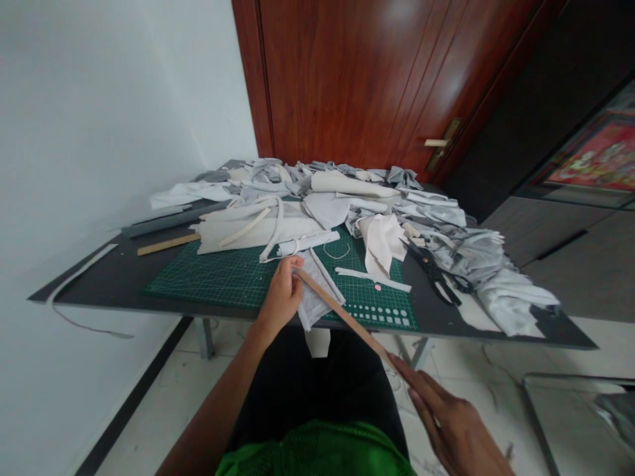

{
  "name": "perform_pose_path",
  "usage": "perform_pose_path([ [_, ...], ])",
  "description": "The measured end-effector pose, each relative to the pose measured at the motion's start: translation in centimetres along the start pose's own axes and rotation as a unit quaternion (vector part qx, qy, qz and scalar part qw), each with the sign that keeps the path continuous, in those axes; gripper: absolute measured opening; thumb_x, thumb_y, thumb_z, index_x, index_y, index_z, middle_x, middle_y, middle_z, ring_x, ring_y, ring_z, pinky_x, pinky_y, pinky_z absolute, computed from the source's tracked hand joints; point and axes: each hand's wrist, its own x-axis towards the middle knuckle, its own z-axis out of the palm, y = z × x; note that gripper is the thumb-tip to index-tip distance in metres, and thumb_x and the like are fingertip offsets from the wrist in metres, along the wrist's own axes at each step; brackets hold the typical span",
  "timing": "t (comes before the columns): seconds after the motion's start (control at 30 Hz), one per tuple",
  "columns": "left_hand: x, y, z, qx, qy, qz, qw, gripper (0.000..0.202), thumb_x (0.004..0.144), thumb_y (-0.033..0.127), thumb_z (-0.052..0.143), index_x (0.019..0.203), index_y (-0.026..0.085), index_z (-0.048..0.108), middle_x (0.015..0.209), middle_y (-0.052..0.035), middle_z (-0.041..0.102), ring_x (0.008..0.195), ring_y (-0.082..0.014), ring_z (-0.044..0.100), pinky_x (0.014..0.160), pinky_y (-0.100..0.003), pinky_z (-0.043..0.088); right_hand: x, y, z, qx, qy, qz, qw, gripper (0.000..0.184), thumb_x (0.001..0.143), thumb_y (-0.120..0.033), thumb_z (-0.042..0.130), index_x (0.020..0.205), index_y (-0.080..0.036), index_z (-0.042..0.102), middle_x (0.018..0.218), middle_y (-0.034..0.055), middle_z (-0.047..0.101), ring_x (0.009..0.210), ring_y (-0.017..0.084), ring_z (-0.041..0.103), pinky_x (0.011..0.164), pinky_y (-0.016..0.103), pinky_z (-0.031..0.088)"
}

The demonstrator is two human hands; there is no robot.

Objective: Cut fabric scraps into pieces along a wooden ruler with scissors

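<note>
My left hand [282, 295] presses the upper end of a long wooden strip [342, 316] down onto a folded piece of pale grey fabric [312, 297]. My right hand [449, 423] holds the strip's lower end out past the table edge, so the strip slants across my lap. The fabric lies on a green cutting mat [218, 284] and is partly covered by my left hand. A narrow white fabric band [372, 279] lies on the mat to the right of the strip.
A heap of pale grey and white fabric pieces [317, 205] covers the back of the dark table [99, 291]. Black scissors [434, 274] lie right of the mat, and a second wooden strip [169, 244] lies left of it. A metal-framed surface [570, 423] stands low at right.
</note>
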Motion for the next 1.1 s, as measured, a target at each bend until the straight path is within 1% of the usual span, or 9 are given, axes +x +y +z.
perform_pose_path([
  [0.07, 0.1, -0.5, 0.1, 0.005, 0.022, -0.010, 1.000, 0.043, 0.084, 0.002, 0.043, 0.122, 0.022, 0.045, 0.122, -0.0088, 0.058, 0.115, -0.0210, 0.061, 0.099, -0.040, 0.056, 1.7, -1.2, 3.1, -0.029, 0.018, -0.016, 0.999, 0.051, 0.110, -0.028, 0.029, 0.157, -0.030, 0.048, 0.107, 0.0071, 0.077, 0.074, 0.020, 0.078, 0.060, 0.025, 0.062],
  [0.13, 0.1, -0.7, 0.3, 0.011, 0.022, -0.015, 1.000, 0.045, 0.082, 0.003, 0.046, 0.122, 0.022, 0.044, 0.120, -0.0090, 0.057, 0.114, -0.0220, 0.060, 0.096, -0.040, 0.056, 3.4, -2.0, 5.5, -0.073, 0.048, -0.016, 0.996, 0.053, 0.109, -0.023, 0.028, 0.161, -0.027, 0.041, 0.094, 0.0056, 0.072, 0.063, 0.018, 0.073, 0.050, 0.025, 0.057],
  [0.23, 0.0, -0.4, 0.5, 0.049, -0.014, 0.005, 0.999, 0.050, 0.080, 0.004, 0.050, 0.127, 0.020, 0.043, 0.123, -0.0114, 0.056, 0.120, -0.0260, 0.057, 0.102, -0.045, 0.054, 5.0, -3.1, 7.5, -0.124, 0.092, -0.014, 0.988, 0.059, 0.108, -0.019, 0.031, 0.167, -0.027, 0.025, 0.088, 0.0031, 0.067, 0.056, 0.017, 0.067, 0.041, 0.024, 0.047],
  [0.3, -0.2, 0.2, 0.5, 0.104, -0.043, 0.023, 0.993, 0.051, 0.081, 0.005, 0.050, 0.131, 0.017, 0.042, 0.127, -0.0141, 0.055, 0.127, -0.0299, 0.052, 0.109, -0.050, 0.048, 5.5, -3.8, 8.0, -0.132, 0.093, -0.012, 0.987, 0.066, 0.108, -0.019, 0.034, 0.169, -0.030, 0.013, 0.086, 0.0013, 0.065, 0.053, 0.015, 0.065, 0.038, 0.024, 0.042],
  [0.43, -0.4, 1.5, 0.0, 0.200, -0.104, 0.025, 0.974, 0.044, 0.086, 0.010, 0.050, 0.130, 0.016, 0.047, 0.125, -0.0142, 0.058, 0.123, -0.0332, 0.053, 0.105, -0.052, 0.046, 5.3, -4.4, 7.7, -0.137, 0.078, -0.007, 0.987, 0.072, 0.108, -0.019, 0.036, 0.169, -0.032, 0.001, 0.080, -0.0022, 0.063, 0.047, 0.015, 0.063, 0.036, 0.026, 0.036],
  [0.6, -0.3, 2.0, -0.5, 0.256, -0.163, 0.053, 0.951, 0.031, 0.091, 0.014, 0.048, 0.120, 0.017, 0.057, 0.117, -0.0131, 0.061, 0.115, -0.0329, 0.055, 0.101, -0.052, 0.047, 5.2, -3.1, 6.5, -0.160, 0.062, -0.005, 0.985, 0.071, 0.107, -0.016, 0.037, 0.168, -0.033, 0.004, 0.078, -0.0036, 0.061, 0.047, 0.015, 0.063, 0.037, 0.026, 0.033],
  [0.8, -0.2, 1.7, -0.3, 0.186, -0.162, 0.103, 0.964, 0.041, 0.091, 0.012, 0.051, 0.131, 0.017, 0.055, 0.136, -0.0147, 0.055, 0.133, -0.0315, 0.048, 0.115, -0.053, 0.043, 5.3, -2.3, 5.9, -0.138, 0.042, -0.007, 0.990, 0.062, 0.108, -0.021, 0.039, 0.166, -0.033, 0.019, 0.081, -0.0033, 0.062, 0.050, 0.015, 0.064, 0.039, 0.026, 0.036],
  [0.93, -0.4, 1.9, -0.5, 0.145, -0.205, 0.121, 0.960, 0.043, 0.095, 0.012, 0.048, 0.137, 0.019, 0.054, 0.138, -0.0119, 0.057, 0.133, -0.0282, 0.051, 0.117, -0.050, 0.044, 4.6, -1.9, 5.7, -0.122, 0.046, -0.018, 0.991, 0.062, 0.108, -0.021, 0.036, 0.167, -0.032, 0.019, 0.080, -0.0023, 0.063, 0.048, 0.015, 0.063, 0.038, 0.024, 0.037],
  [1.1, -1.0, 3.1, -0.3, 0.164, -0.218, 0.116, 0.955, 0.039, 0.098, 0.015, 0.046, 0.135, 0.017, 0.057, 0.136, -0.0129, 0.059, 0.130, -0.0298, 0.053, 0.115, -0.052, 0.046, 4.0, -0.8, 4.9, -0.104, 0.027, -0.037, 0.994, 0.061, 0.109, -0.022, 0.033, 0.168, -0.032, 0.018, 0.084, -0.0002, 0.066, 0.052, 0.016, 0.066, 0.041, 0.024, 0.043],
])
